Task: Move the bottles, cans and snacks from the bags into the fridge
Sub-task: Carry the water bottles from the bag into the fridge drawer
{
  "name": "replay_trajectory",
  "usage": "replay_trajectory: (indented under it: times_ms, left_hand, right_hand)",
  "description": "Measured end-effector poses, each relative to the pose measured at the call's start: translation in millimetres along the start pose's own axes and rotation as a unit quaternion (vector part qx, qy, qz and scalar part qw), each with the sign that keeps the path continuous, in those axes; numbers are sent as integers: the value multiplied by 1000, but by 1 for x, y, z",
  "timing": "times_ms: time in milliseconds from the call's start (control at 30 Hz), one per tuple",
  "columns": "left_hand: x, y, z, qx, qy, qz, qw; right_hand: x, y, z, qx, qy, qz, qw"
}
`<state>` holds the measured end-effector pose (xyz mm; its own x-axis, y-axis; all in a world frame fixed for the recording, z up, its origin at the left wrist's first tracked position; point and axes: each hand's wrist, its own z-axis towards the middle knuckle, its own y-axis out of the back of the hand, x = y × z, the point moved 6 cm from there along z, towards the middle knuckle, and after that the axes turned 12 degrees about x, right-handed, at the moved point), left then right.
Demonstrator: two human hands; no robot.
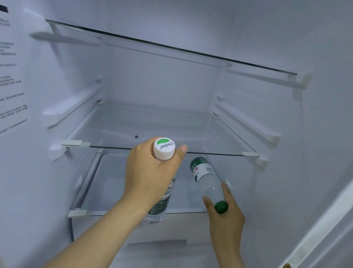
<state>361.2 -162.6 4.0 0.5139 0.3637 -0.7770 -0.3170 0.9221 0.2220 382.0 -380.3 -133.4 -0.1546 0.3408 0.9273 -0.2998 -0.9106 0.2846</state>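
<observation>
As both reach into the fridge [154,79], left hand [149,174]: grip clasps upright white-capped water bottle [164,148]
Right hand [226,218]: grip holds tilted green-capped bottle [206,180]

Inside the fridge [175,87], the left hand [149,174] grips an upright white-capped bottle [164,148] while the right hand [226,214] holds a tilted green-capped bottle [207,179].
</observation>
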Motion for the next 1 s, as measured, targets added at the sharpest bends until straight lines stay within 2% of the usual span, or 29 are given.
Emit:
replay_trajectory:
  times_ms: [167,333,500,1000]
  left_hand:
    - [-4,-4,-2,15,-8,8,1000]
    - [-4,-2,-5,12,-14,3,1000]
    - [-5,-2,-5,18,-15,6,1000]
    - [-5,-2,-6,24,-8,-6,1000]
  right_hand:
    - [-19,-4,10,8,-7,-87,996]
    - [-21,-10,18,2,28,-173,984]
    - [-20,-17,44,-2,43,-286,957]
    - [-28,-30,104,38,13,-338,940]
